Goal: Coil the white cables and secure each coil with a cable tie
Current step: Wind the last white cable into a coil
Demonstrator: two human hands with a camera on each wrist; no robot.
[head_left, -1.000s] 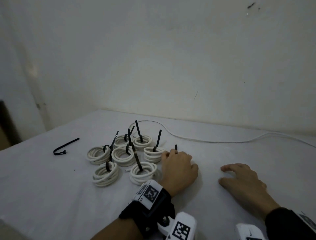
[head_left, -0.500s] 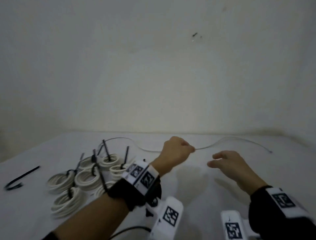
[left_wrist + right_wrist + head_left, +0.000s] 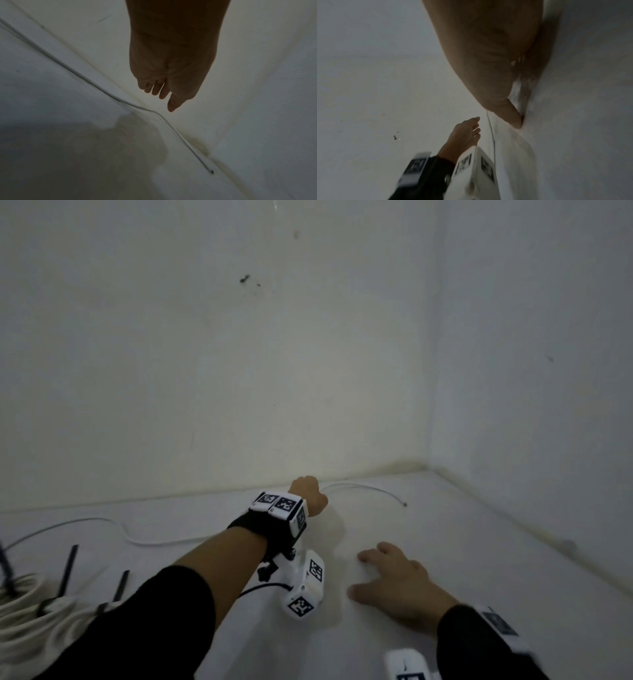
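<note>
At the far side of the counter (image 3: 445,542), near the wall, the left hand (image 3: 308,494) reaches over the loose cable (image 3: 370,491). Its fingers (image 3: 157,88) hang relaxed just above the cable, grasping nothing. The right hand (image 3: 397,583) lies flat on the counter, fingers spread. Tied coils (image 3: 24,611) sit at the near left. The cable's free end lies well beyond the hand, so a pull from mid-length could whip it about or drag the other stretch into the coils, probably tangling them.
</note>
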